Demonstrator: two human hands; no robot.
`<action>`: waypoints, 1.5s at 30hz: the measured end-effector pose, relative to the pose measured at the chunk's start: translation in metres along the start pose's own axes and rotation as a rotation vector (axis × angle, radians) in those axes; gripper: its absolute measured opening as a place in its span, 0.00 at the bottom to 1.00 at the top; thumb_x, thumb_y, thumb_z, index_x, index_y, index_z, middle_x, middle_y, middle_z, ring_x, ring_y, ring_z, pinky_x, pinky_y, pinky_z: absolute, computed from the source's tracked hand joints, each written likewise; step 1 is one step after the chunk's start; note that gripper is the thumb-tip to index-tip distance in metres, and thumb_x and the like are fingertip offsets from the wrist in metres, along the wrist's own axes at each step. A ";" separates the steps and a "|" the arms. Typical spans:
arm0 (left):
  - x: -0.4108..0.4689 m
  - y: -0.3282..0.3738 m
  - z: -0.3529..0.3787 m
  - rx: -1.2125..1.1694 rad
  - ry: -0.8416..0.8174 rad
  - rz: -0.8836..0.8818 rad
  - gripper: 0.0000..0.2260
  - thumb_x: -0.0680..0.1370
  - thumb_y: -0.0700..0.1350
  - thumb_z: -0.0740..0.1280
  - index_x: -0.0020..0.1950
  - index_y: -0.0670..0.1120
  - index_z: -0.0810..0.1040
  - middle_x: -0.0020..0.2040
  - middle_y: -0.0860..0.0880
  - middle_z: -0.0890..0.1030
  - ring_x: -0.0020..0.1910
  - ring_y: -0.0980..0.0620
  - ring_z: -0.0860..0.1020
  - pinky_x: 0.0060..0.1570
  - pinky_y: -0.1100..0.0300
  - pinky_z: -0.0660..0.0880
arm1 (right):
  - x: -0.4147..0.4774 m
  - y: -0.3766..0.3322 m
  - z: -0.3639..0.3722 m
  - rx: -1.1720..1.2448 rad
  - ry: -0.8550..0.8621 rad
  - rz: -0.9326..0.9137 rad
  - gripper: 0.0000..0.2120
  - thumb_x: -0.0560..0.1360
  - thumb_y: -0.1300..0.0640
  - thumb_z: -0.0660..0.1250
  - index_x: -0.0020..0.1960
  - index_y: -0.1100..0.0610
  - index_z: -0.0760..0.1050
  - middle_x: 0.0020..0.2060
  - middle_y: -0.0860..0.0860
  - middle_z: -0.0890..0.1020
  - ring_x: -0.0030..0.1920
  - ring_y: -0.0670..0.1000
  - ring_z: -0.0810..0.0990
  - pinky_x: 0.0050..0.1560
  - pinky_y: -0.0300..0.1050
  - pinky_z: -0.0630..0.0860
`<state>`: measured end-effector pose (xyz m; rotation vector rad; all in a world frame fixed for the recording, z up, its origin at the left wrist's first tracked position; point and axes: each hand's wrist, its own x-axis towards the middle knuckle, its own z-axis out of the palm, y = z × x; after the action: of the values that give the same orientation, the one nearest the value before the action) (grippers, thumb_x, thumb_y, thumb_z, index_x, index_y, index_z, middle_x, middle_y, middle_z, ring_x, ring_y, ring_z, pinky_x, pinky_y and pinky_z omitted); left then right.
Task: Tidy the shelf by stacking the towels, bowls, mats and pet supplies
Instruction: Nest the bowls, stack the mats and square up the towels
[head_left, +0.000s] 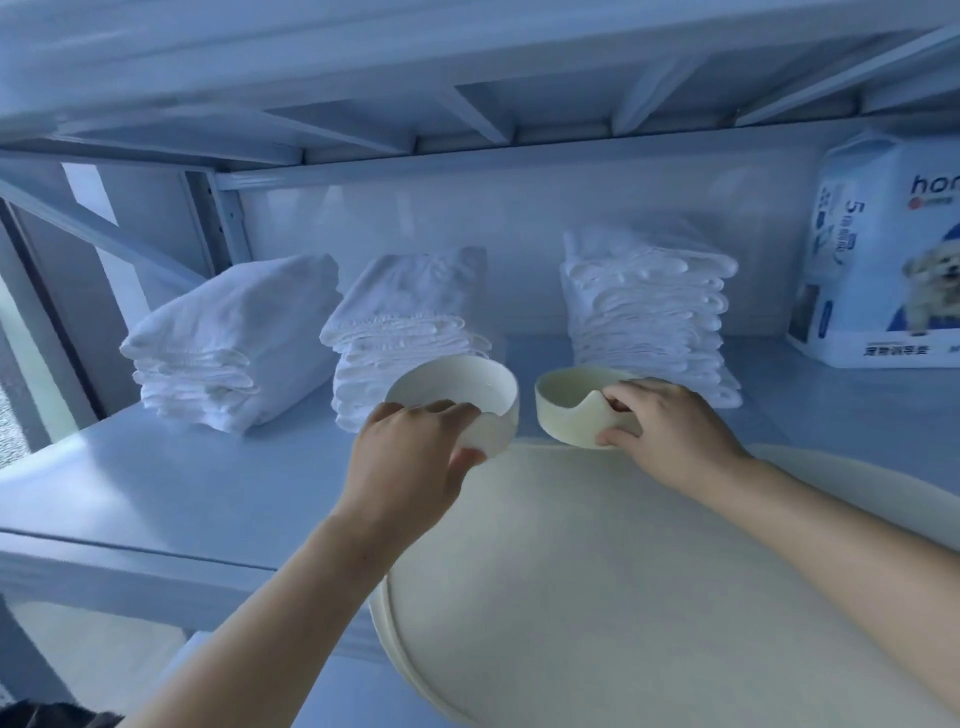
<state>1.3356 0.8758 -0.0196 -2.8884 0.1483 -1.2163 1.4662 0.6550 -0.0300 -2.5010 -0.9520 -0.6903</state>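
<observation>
Bowls, two: a white round smooth bowl (457, 384) in the left hand (410, 452), a pale cream round bowl with a notched rim (566, 397) in the right hand (670, 426). They are side by side, near each other but apart, over the far edge of the large cream round mat (623, 571), mid-way along the pale blue metal shelf (182, 467). Cannot tell whether either bowl touches the mat

Left hand: fingers and thumb curled round the near wall, clamped on it. Right hand: fingers hooked over the rim, thumb on the outer wall, pinching

Along the back edge: three stacks of folded white towels (644, 296), squared. White pet-pad pack with a dog picture (883, 249) at the back right corner

Judged step: stacking the bowls, towels apparently done. Next move calls for bringing one bowl over the other, rims level, and lowering until it nests; the notch may need turning. Then one hand lets go and the pair is set down upright
</observation>
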 end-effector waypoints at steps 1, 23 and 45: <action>0.002 0.006 0.002 -0.012 -0.001 0.008 0.09 0.71 0.49 0.71 0.50 0.49 0.79 0.40 0.52 0.83 0.35 0.41 0.76 0.37 0.59 0.60 | -0.007 0.002 -0.005 0.005 -0.006 0.000 0.11 0.70 0.54 0.72 0.45 0.58 0.73 0.41 0.50 0.79 0.45 0.54 0.75 0.44 0.50 0.72; 0.059 0.299 0.053 -0.265 -0.147 0.299 0.14 0.74 0.55 0.66 0.59 0.55 0.75 0.50 0.54 0.81 0.50 0.49 0.77 0.40 0.60 0.64 | -0.222 0.172 -0.168 -0.153 0.026 0.407 0.17 0.68 0.54 0.74 0.55 0.56 0.79 0.52 0.51 0.82 0.53 0.55 0.78 0.51 0.48 0.74; 0.104 0.536 0.133 -0.296 -0.247 0.335 0.13 0.76 0.52 0.64 0.59 0.53 0.74 0.53 0.53 0.80 0.52 0.49 0.76 0.43 0.59 0.67 | -0.328 0.346 -0.250 -0.247 0.122 0.453 0.17 0.71 0.56 0.70 0.60 0.56 0.76 0.51 0.53 0.81 0.55 0.56 0.75 0.51 0.50 0.74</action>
<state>1.4565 0.3282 -0.0600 -3.0460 0.8344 -0.8363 1.4153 0.1205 -0.0705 -2.7081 -0.2487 -0.8332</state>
